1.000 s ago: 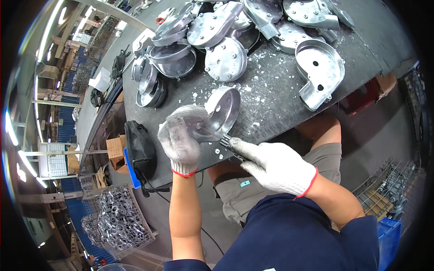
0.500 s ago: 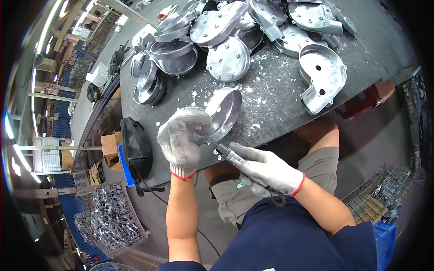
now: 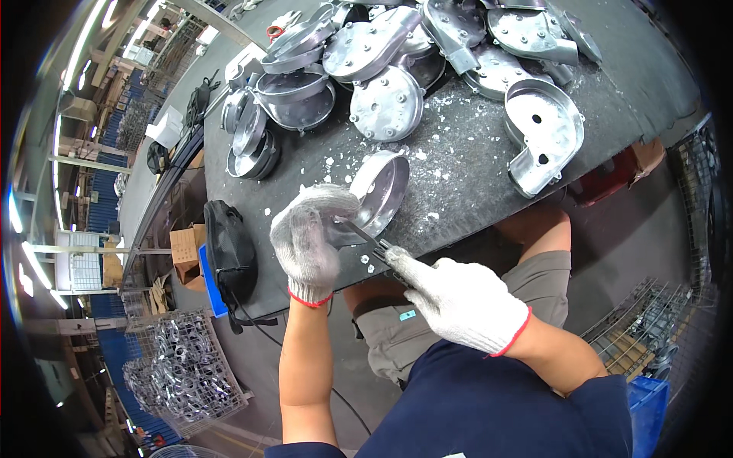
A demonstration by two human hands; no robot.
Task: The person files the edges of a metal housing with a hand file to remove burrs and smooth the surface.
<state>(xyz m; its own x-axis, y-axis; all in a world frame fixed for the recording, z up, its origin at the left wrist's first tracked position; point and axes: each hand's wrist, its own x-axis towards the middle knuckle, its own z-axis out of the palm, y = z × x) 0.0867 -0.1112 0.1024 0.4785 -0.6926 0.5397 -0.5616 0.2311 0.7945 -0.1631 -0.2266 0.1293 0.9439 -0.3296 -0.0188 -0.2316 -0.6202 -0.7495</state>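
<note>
My left hand (image 3: 307, 240), in a white knitted glove with a red cuff, grips the near left side of a round, hollow silver metal housing (image 3: 389, 191), which stands tilted on the dark table. My gloved right hand (image 3: 469, 305) is closed around a slim hand tool (image 3: 382, 249) with a dark front end and a thin metal bit. The bit points into the near edge of the housing, beside my left fingers. Whether it touches the metal I cannot tell. Most of the tool's body is hidden under my right hand.
Similar housings (image 3: 385, 103) lie heaped across the table's far side. One more housing (image 3: 546, 126) lies apart at the right. Metal flakes are scattered over the dark tabletop (image 3: 466, 179). A black bag (image 3: 230, 248) hangs at the left edge. A wire basket of parts (image 3: 191, 374) stands lower left.
My right hand has turned over and shifted its grip forward on the tool, so its back now faces up and covers the tool's body. My left hand and the housing have barely moved.
</note>
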